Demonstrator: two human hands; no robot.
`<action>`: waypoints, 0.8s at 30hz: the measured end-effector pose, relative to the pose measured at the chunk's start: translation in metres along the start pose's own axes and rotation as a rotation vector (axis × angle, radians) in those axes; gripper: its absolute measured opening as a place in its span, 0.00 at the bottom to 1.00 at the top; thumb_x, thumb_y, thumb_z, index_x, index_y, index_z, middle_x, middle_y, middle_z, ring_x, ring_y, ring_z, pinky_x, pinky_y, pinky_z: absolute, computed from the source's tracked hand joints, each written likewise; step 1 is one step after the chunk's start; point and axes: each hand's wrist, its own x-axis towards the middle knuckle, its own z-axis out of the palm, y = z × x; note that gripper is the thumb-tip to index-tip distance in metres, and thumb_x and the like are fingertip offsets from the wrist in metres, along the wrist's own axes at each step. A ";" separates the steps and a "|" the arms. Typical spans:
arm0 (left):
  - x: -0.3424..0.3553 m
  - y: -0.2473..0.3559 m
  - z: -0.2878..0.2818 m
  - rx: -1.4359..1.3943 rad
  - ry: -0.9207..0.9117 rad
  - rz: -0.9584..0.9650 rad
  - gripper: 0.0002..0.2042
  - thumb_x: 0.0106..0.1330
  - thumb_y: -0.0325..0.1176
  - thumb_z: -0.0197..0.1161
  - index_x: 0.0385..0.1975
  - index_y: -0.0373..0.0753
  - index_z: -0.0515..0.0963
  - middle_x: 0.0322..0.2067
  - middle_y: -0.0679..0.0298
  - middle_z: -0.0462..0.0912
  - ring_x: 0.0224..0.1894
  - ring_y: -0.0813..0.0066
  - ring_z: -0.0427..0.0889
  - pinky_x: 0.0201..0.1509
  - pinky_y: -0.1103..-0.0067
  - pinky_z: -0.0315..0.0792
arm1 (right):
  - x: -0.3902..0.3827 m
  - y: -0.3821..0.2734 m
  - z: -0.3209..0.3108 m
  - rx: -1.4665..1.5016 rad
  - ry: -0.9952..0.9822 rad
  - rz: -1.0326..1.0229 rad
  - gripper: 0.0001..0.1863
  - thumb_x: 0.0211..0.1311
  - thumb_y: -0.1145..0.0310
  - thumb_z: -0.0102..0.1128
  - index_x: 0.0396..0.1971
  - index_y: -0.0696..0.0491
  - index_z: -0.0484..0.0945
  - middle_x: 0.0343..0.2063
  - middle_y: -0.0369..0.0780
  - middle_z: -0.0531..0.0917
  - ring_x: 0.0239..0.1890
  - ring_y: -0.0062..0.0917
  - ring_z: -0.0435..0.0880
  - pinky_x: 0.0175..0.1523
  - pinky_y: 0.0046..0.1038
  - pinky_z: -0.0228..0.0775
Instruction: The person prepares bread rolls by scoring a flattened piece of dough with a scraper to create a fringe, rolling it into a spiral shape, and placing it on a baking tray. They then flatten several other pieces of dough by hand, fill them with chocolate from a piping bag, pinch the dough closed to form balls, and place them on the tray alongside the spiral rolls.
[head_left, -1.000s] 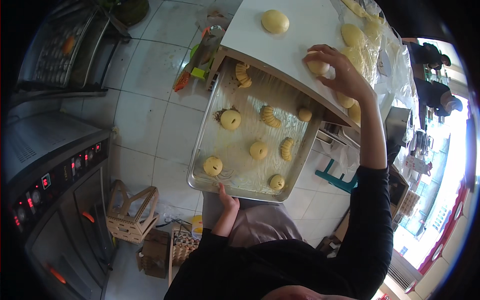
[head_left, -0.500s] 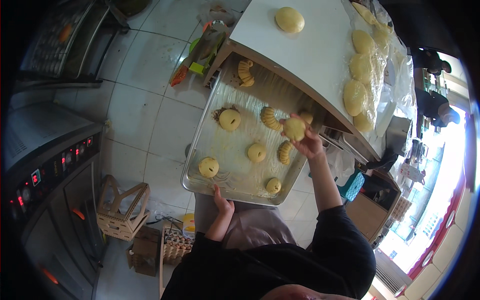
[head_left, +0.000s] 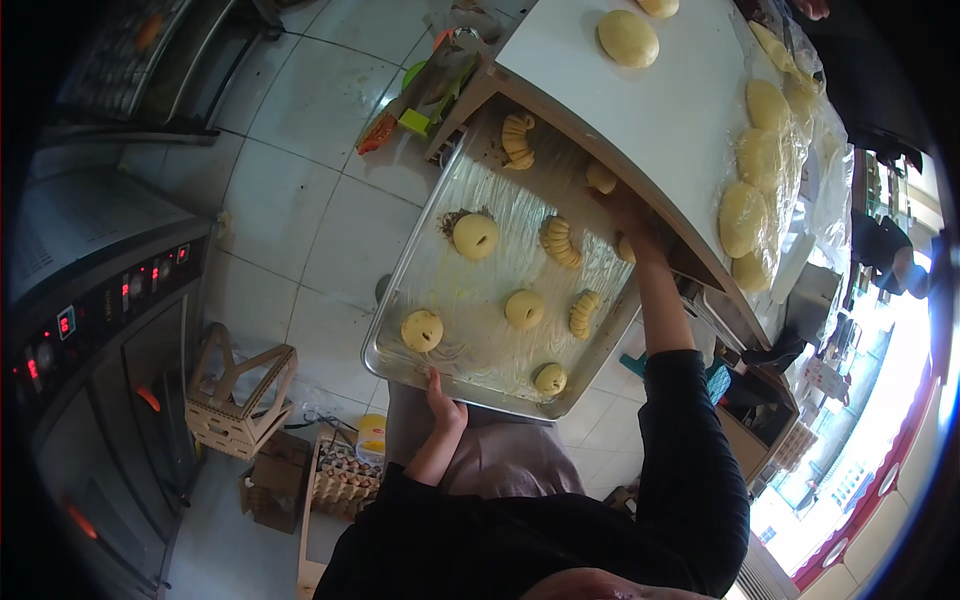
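A large metal baking tray (head_left: 470, 372) lies tilted before me, its far part under the tabletop. My left hand (head_left: 446, 410) grips its near edge, thumb over the rim. My right hand (head_left: 628, 212) reaches into the shaded far right part, fingers at a round dough bun (head_left: 601, 178); shadow partly hides the grip. On the tray sit round buns with slit tops, such as one bun (head_left: 475, 237) at the left and another bun (head_left: 523, 310) in the middle. Ridged, curved dough rolls lie among them, one roll (head_left: 561, 243) near my right hand.
Above the tray, the white tabletop (head_left: 580, 95) holds a smooth dough ball (head_left: 628, 39) and several flattened dough pieces (head_left: 743, 220) under plastic. An oven with red displays (head_left: 66, 322) stands left. A wooden stool (head_left: 240, 400) and egg trays (head_left: 343, 478) are at lower left.
My right hand has carried the dough bun away from me, from above the tray down to its shaded far right part. My left hand keeps its hold on the edge.
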 end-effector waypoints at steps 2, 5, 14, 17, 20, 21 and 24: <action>0.001 -0.004 0.004 0.011 0.019 -0.010 0.22 0.58 0.45 0.51 0.48 0.38 0.61 0.45 0.64 0.68 0.47 0.73 0.67 0.51 0.76 0.61 | 0.004 0.026 0.006 -0.122 0.018 0.141 0.35 0.42 0.49 0.57 0.48 0.56 0.62 0.46 0.49 0.68 0.50 0.39 0.65 0.53 0.34 0.55; 0.001 -0.005 0.005 0.053 -0.026 0.020 0.22 0.58 0.44 0.51 0.48 0.38 0.61 0.45 0.64 0.68 0.48 0.72 0.67 0.51 0.76 0.60 | -0.013 0.010 0.000 -0.315 0.099 0.060 0.34 0.44 0.51 0.57 0.49 0.57 0.62 0.43 0.49 0.70 0.47 0.40 0.68 0.52 0.36 0.56; -0.010 0.006 0.020 0.101 0.029 0.028 0.22 0.58 0.45 0.51 0.47 0.37 0.62 0.44 0.63 0.68 0.47 0.72 0.67 0.50 0.76 0.61 | -0.001 -0.179 -0.171 0.045 0.272 -0.480 0.23 0.47 0.70 0.58 0.46 0.56 0.66 0.40 0.41 0.74 0.39 0.25 0.75 0.41 0.24 0.70; -0.006 0.003 0.015 0.048 0.004 0.003 0.22 0.57 0.45 0.52 0.46 0.37 0.62 0.44 0.63 0.68 0.46 0.72 0.67 0.50 0.76 0.61 | 0.043 -0.193 -0.174 -0.100 0.116 -0.464 0.25 0.39 0.68 0.64 0.42 0.54 0.70 0.40 0.49 0.72 0.44 0.40 0.69 0.48 0.32 0.61; -0.001 0.000 0.004 0.109 -0.037 0.021 0.22 0.57 0.45 0.52 0.46 0.37 0.62 0.44 0.63 0.68 0.46 0.72 0.67 0.50 0.76 0.61 | 0.049 -0.188 -0.184 0.067 0.165 -0.348 0.15 0.36 0.67 0.62 0.29 0.55 0.77 0.24 0.42 0.79 0.26 0.25 0.75 0.33 0.26 0.68; 0.000 -0.002 0.002 0.099 -0.016 0.027 0.22 0.57 0.46 0.52 0.46 0.37 0.62 0.43 0.63 0.68 0.46 0.72 0.67 0.50 0.76 0.61 | 0.044 -0.176 -0.191 0.066 0.163 -0.348 0.15 0.36 0.67 0.62 0.29 0.55 0.77 0.24 0.42 0.79 0.26 0.25 0.75 0.33 0.26 0.68; 0.002 -0.003 0.004 0.051 -0.005 0.007 0.23 0.56 0.46 0.53 0.46 0.37 0.63 0.44 0.63 0.68 0.46 0.72 0.67 0.50 0.76 0.61 | -0.007 -0.139 -0.195 0.663 0.015 -0.195 0.23 0.44 0.74 0.57 0.44 0.60 0.67 0.38 0.41 0.74 0.40 0.25 0.74 0.41 0.24 0.70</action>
